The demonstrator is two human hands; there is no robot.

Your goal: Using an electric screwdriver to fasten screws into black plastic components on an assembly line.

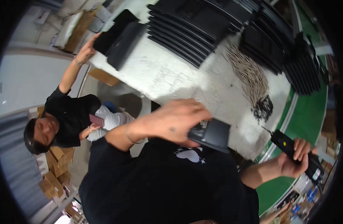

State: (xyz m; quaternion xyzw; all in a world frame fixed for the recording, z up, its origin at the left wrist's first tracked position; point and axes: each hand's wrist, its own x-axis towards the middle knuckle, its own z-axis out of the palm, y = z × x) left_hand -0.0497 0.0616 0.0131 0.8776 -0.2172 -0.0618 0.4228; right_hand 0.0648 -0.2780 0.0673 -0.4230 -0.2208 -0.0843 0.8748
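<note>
My left hand (175, 120) is closed on the left end of a dark, flat-sided plastic case (217, 135), held close to my body at the near table edge. Something small and pale shows on the case beside the fingers. Off to the right, my right hand (296, 160) wraps round a black electric screwdriver (282, 142), its thin bit pointing up and left toward the table. Closest to that bit is a heap of small black screws (263, 109). Thin tan rods (246, 71) lie in a long pile just beyond them.
Stacks of black plastic panels (184, 35) cover the far side of the white table (152, 80). A green conveyor surface (309, 112) runs along the right. At left, a co-worker (72, 115) touches black panels (124, 43) and holds a phone. Cardboard boxes (56, 168) sit behind.
</note>
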